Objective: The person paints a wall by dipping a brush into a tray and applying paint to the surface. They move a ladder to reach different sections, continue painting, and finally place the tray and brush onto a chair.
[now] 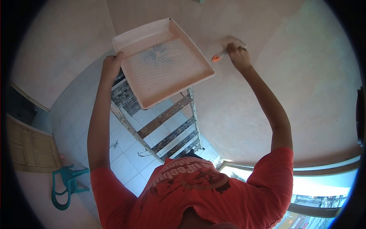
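Observation:
My left hand (113, 65) grips the left rim of a paint tray (171, 63), thumb over the edge. The tray is pale pink with a ribbed floor, and a thin smear of paint with a greyish patch covers its middle. Up and to the right, my right hand (239, 57) is closed round a paintbrush (225, 53). The brush's orange-tipped handle points down to the left, and its bristle end lies close against the pinkish wall (267, 87).
Beneath the tray stands a paint-spattered wooden ladder (166, 116) on a white tiled floor (127, 164). A green plastic chair (68, 187) is at lower left, near a wooden door (30, 147). A bright window (320, 191) lies at lower right.

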Available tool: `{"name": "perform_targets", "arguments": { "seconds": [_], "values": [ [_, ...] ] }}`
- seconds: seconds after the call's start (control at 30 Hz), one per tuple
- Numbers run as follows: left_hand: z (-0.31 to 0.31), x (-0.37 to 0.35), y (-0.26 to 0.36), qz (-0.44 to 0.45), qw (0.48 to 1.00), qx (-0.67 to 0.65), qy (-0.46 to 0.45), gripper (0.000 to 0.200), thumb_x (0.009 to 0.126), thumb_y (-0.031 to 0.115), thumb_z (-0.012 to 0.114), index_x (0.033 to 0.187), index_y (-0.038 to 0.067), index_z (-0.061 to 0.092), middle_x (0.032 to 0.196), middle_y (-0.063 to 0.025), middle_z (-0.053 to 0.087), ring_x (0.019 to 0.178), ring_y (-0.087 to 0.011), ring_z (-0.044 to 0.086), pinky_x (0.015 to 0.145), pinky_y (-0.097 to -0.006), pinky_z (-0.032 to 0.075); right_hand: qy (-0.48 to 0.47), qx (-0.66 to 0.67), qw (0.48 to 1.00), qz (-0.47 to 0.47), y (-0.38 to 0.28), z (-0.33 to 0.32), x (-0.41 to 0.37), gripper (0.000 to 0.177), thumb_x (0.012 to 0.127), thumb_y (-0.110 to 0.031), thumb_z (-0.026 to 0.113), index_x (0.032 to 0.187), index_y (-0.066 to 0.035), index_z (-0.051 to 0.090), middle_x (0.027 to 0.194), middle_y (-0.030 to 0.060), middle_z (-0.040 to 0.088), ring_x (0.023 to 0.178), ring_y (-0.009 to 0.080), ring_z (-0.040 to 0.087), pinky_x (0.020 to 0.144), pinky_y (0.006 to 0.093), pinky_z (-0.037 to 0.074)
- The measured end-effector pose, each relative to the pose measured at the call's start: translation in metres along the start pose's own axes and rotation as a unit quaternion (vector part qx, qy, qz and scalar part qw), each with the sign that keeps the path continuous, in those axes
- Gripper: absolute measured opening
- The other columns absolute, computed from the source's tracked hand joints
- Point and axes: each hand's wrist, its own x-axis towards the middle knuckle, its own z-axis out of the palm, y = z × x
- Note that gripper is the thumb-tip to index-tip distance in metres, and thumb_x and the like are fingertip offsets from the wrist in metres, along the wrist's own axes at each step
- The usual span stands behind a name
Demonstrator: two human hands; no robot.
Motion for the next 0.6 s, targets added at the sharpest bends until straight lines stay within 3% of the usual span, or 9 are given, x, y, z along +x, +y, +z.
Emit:
{"name": "perform_targets", "arguments": {
  "seconds": [0.07, 0.17, 0.23, 0.33, 0.47, 0.57, 0.6],
  "values": [
    [-0.002, -0.002, 0.004, -0.007, 1.0, 0.008, -0.006, 0.068, 0.088, 0.049, 0.053, 0.083, -0.018, 0.066, 0.081, -0.0336, 0.066, 0.082, -0.0385, 0.069, 0.077, -0.0453, 0.049, -0.063, 0.121, 0.991, 0.003, -0.04, 0.013, -0.04, 0.017, 0.083, -0.01, 0.062, 0.099, -0.008, 0.062, 0.093, 0.0072, 0.063, 0.069, 0.0241, 0.07, 0.055, 0.0371, 0.057],
    [-0.003, 0.0, 0.004, 0.003, 0.999, 0.043, -0.006, 0.068, 0.088, 0.049, 0.053, 0.082, -0.018, 0.065, 0.08, -0.034, 0.066, 0.083, -0.0387, 0.069, 0.077, -0.0456, 0.049, -0.102, 0.195, 0.976, 0.009, -0.063, 0.029, -0.072, 0.018, 0.083, -0.013, 0.064, 0.101, -0.009, 0.062, 0.096, 0.0093, 0.063, 0.074, 0.028, 0.071, 0.061, 0.0424, 0.058],
    [-0.003, 0.0, 0.002, 0.003, 0.999, 0.034, -0.002, 0.069, 0.088, 0.05, 0.053, 0.082, -0.018, 0.065, 0.08, -0.0343, 0.066, 0.083, -0.0389, 0.069, 0.078, -0.0458, 0.049, -0.168, 0.236, 0.953, 0.091, -0.059, 0.012, -0.07, 0.021, 0.084, -0.015, 0.065, 0.105, -0.012, 0.063, 0.097, 0.0103, 0.063, 0.078, 0.0324, 0.07, 0.067, 0.0467, 0.058],
    [-0.002, 0.001, 0.0, 0.006, 1.0, 0.021, -0.014, 0.069, 0.088, 0.05, 0.053, 0.082, -0.018, 0.065, 0.081, -0.0348, 0.066, 0.084, -0.0391, 0.069, 0.078, -0.046, 0.049, -0.088, 0.191, 0.97, 0.12, 0.0, -0.009, -0.046, 0.023, 0.086, -0.021, 0.067, 0.108, -0.015, 0.061, 0.095, 0.008, 0.063, 0.078, 0.0328, 0.069, 0.066, 0.0469, 0.057],
    [-0.003, 0.0, 0.005, -0.001, 1.0, 0.018, -0.014, 0.069, 0.088, 0.05, 0.053, 0.085, -0.019, 0.066, 0.084, -0.0347, 0.067, 0.085, -0.0388, 0.069, 0.08, -0.0458, 0.048, 0.079, 0.085, 0.989, 0.092, 0.068, -0.074, -0.003, 0.023, 0.086, -0.021, 0.069, 0.106, -0.014, 0.06, 0.087, 0.0031, 0.059, 0.071, 0.0229, 0.067, 0.058, 0.0355, 0.056],
    [-0.004, -0.003, 0.011, -0.006, 1.0, 0.009, -0.014, 0.069, 0.088, 0.049, 0.054, 0.087, -0.019, 0.066, 0.086, -0.0346, 0.067, 0.086, -0.0384, 0.068, 0.081, -0.0453, 0.048, 0.065, 0.053, 0.985, 0.148, 0.068, -0.088, 0.007, 0.023, 0.082, -0.019, 0.071, 0.102, -0.013, 0.06, 0.087, 0.0032, 0.06, 0.071, 0.0219, 0.068, 0.057, 0.0339, 0.056],
    [-0.002, -0.004, 0.009, -0.004, 1.0, 0.011, -0.021, 0.069, 0.088, 0.049, 0.054, 0.087, -0.019, 0.066, 0.086, -0.0346, 0.067, 0.086, -0.0384, 0.068, 0.081, -0.0453, 0.048, 0.082, 0.036, 0.99, 0.105, 0.06, -0.077, 0.001, 0.022, 0.081, -0.017, 0.07, 0.1, -0.012, 0.06, 0.087, 0.0036, 0.06, 0.07, 0.0216, 0.068, 0.056, 0.0335, 0.056]
  ]
}}
